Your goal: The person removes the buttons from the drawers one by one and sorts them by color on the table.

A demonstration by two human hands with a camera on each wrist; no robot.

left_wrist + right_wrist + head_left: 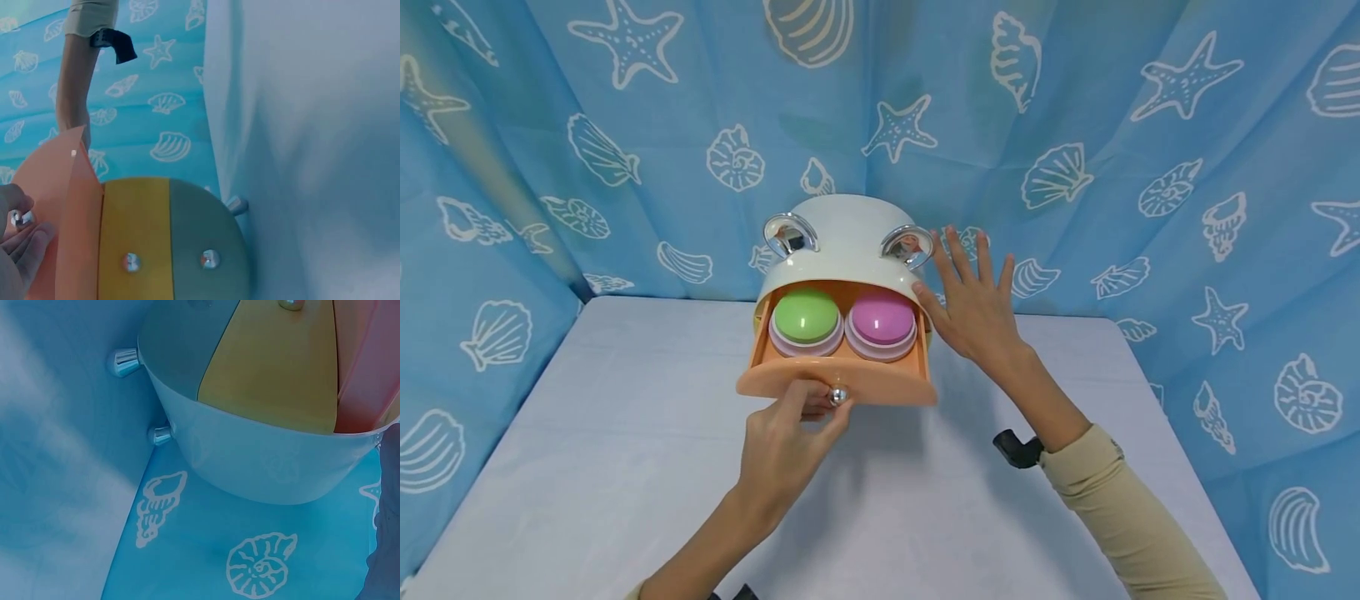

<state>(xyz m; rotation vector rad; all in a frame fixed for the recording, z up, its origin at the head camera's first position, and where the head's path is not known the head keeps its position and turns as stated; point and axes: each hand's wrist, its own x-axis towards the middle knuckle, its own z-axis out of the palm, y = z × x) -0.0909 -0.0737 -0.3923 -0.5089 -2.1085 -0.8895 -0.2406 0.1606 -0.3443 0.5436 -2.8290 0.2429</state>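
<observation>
Head view faces forward-down; both wrist views, nearer, share the cabinet (262, 459)

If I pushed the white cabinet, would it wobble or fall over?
The white cabinet might tip forward fairly easily, because its orange top drawer sticks out, holding a green dome and a pink dome. It may slide a bit on its shiny feet. Its walls look smooth and keep their curved shape, so it probably won't bend.
</observation>
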